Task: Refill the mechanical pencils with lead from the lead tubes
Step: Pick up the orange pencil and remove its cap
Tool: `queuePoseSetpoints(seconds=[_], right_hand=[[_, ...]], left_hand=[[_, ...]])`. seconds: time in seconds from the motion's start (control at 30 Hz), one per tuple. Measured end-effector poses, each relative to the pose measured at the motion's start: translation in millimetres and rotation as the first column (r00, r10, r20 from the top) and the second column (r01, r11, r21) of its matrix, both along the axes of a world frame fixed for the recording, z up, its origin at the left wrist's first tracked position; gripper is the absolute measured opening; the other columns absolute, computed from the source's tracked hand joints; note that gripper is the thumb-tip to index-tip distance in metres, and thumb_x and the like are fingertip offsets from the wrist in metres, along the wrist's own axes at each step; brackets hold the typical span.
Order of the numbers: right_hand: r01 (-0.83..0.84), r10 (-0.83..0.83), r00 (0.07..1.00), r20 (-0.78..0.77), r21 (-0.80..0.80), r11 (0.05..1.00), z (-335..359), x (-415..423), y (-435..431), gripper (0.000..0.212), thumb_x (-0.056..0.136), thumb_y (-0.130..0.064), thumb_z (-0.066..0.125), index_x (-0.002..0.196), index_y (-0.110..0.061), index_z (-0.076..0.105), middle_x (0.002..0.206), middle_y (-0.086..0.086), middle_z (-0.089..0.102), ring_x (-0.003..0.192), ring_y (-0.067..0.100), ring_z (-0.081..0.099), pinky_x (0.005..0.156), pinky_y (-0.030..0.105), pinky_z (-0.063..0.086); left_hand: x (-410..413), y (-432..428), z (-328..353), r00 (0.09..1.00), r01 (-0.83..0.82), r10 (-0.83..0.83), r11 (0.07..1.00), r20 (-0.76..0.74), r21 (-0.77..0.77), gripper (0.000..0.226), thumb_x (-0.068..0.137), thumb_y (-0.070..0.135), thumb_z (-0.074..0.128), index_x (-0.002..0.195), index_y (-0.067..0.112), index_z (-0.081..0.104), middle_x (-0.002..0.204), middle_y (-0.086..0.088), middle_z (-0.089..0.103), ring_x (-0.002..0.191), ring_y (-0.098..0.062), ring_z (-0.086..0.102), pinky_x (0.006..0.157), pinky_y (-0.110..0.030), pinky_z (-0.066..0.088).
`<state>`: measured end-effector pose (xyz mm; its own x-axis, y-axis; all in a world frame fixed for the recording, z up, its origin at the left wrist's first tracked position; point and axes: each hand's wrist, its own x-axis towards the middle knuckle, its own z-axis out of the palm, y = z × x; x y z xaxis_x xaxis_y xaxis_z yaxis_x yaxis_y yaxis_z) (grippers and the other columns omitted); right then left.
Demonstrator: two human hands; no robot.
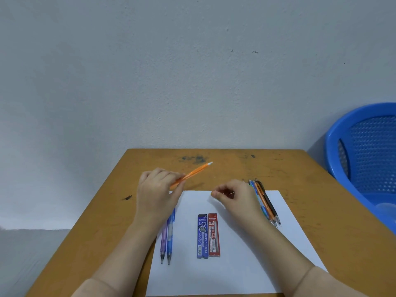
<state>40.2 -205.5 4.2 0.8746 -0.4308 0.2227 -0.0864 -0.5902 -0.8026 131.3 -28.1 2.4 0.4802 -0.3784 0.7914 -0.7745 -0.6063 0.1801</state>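
Observation:
My left hand (157, 189) grips an orange mechanical pencil (194, 173) that points up and to the right, its white end away from me. My right hand (234, 195) hovers over the white paper (246, 254) with its fingers curled; whether it pinches anything I cannot tell. A blue lead tube (202, 236) and a red lead tube (214, 235) lie side by side in the middle of the paper. A purple pencil (164, 241) and a blue pencil (170, 239) lie at the left. A bundle of several pencils (265, 202) lies at the right, partly behind my right hand.
The wooden table (310, 200) stands against a grey wall and carries dark smudges near its far edge. A blue plastic basket (364, 151) sits beside the table's right edge.

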Motion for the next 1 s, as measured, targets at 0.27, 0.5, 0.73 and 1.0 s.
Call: queuePoseSetpoints(seconds=[0.27,0.5,0.73,1.0], right_hand=[[-0.092,0.076,0.987,-0.140,-0.110,0.990,2.0,-1.3,5.8,0.013,0.084,-0.028,0.070,0.094,-0.021,0.075,0.090,-0.002,0.054,0.079,0.005,0.051,0.056,0.011,0.033],[-0.111,0.081,0.979,-0.188,-0.157,0.981,-1.3,1.9,4.7,0.019,0.084,-0.030,0.070,0.100,-0.021,0.074,0.096,-0.001,0.055,0.086,0.007,0.053,0.056,0.011,0.035],[-0.121,0.078,0.976,-0.201,-0.213,0.969,-3.5,3.9,3.4,0.019,0.083,-0.030,0.071,0.098,-0.019,0.075,0.096,-0.003,0.054,0.088,0.007,0.052,0.060,0.013,0.035],[-0.147,0.099,0.973,-0.207,-0.235,0.961,-2.6,3.0,2.2,0.030,0.083,-0.034,0.070,0.111,-0.022,0.070,0.098,-0.005,0.054,0.089,0.006,0.050,0.063,0.011,0.035]], left_hand=[[-0.9,-1.3,-0.1,1.000,0.019,-0.019,1.000,-0.024,0.006,0.017,0.074,0.021,0.079,0.089,0.015,0.075,0.083,0.004,0.073,0.080,-0.014,0.064,0.076,-0.028,0.036],[-0.2,-1.8,-1.5,0.999,0.031,-0.031,0.999,-0.027,0.008,0.015,0.078,0.025,0.077,0.090,0.016,0.074,0.084,0.005,0.072,0.081,-0.013,0.063,0.077,-0.028,0.035],[-0.6,-2.0,-1.8,0.999,0.029,-0.029,0.999,-0.022,0.012,0.014,0.078,0.025,0.076,0.090,0.016,0.075,0.084,0.005,0.072,0.081,-0.013,0.063,0.076,-0.029,0.036],[-1.2,-2.0,-2.1,0.999,0.031,-0.030,0.999,-0.030,0.029,0.016,0.075,0.022,0.078,0.090,0.017,0.075,0.083,0.006,0.072,0.081,-0.012,0.062,0.076,-0.028,0.035]])
